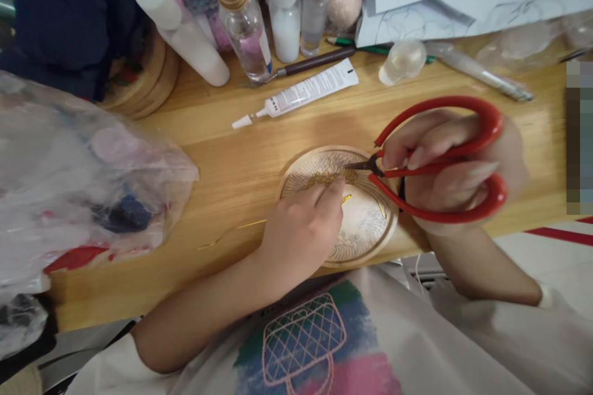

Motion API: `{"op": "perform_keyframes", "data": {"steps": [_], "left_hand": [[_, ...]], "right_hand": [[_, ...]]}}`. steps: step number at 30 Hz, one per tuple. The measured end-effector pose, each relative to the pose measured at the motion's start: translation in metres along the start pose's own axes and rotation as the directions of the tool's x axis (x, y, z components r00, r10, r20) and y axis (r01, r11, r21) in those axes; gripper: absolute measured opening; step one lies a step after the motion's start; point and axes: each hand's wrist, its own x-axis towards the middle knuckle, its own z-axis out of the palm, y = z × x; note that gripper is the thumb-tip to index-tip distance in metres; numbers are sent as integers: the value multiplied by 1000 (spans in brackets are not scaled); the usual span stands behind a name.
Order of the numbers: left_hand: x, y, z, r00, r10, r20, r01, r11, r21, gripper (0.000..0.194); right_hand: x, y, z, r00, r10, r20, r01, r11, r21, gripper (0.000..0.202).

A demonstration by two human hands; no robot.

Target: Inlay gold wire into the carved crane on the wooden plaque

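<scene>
A round wooden plate (361, 200) with fine dark wave lines drawn on it lies near the table's front edge. Gold wire curls cover part of its upper half. My left hand (303, 222) rests over the plate, fingers closed and pressed at the gold wire (236, 226), whose loose end trails out to the left. Short gold pieces (382, 208) show on the plate to the right. My right hand (445, 166) grips red-handled scissors (495, 120), their dark blade tips by the gold curls and just beyond my left fingertips. The palm side of my left hand is hidden.
A white glue tube (315, 87) lies behind the plate, near a dark-handled tool (315, 63). Bottles (245, 37) stand at the back, with a small clear cup (407, 58) and drawing papers (440, 18) to the right. A plastic bag (139, 166) covers the left side.
</scene>
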Motion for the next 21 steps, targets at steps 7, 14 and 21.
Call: {"op": "perform_keyframes", "data": {"steps": [7, 14, 21], "left_hand": [[0, 0, 0, 1000, 1, -4, -1, 1000, -18, 24], [0, 1, -1, 1000, 7, -13, -7, 1000, -29, 24], [1, 1, -1, 1000, 3, -10, -3, 1000, -21, 24]], "right_hand": [[0, 7, -1, 992, -128, 8, 127, 989, 81, 39], [1, 3, 0, 991, -132, 5, 131, 990, 54, 40], [3, 2, 0, 989, -151, -8, 151, 988, 41, 39]]}}
